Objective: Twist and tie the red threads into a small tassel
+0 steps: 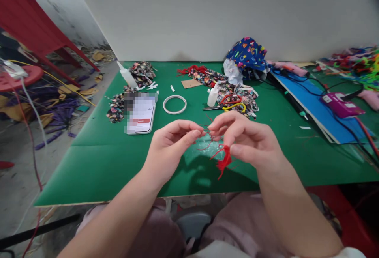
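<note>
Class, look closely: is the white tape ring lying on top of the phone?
No. The white tape ring lies flat on the green table, apart from the phone.

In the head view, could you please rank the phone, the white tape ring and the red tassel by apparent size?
1. phone
2. white tape ring
3. red tassel, though it is nearer the camera in the right hand, so ranks two and three are uncertain.

Small red thread tassel [223,162], fringe hanging down, thin red strands looping up between pinching fingers above green table.
</note>
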Available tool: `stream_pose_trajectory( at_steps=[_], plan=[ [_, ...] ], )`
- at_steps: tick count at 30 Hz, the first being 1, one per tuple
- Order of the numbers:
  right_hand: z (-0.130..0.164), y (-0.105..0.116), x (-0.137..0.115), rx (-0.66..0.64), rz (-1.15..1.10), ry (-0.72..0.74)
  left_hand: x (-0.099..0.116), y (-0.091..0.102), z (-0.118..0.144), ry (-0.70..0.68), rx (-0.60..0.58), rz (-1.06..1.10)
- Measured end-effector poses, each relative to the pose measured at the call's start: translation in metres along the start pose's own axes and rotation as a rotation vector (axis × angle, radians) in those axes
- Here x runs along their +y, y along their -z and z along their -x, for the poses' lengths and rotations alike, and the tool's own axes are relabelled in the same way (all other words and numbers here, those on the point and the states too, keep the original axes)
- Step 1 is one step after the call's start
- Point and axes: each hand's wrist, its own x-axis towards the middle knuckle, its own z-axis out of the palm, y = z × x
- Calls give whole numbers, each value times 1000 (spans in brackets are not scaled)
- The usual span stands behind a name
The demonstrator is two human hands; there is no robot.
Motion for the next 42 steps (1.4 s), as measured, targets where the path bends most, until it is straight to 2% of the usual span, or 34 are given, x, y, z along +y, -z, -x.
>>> stream_pose_trajectory(
  at_steps=[4,8,14,42],
  plan=[
    [1,-6,-10,-48,219,52,0,1,2,-27,14,-116],
    [1,-9,-11,-56,316,94,1,1,3,-69,35,-212],
    [0,-10,-11,-63,345,120,4,-1,4,-120,-2,-290],
    [0,-13,-9,-44,353,140,4,-1,6,-272,57,-388]
  ],
)
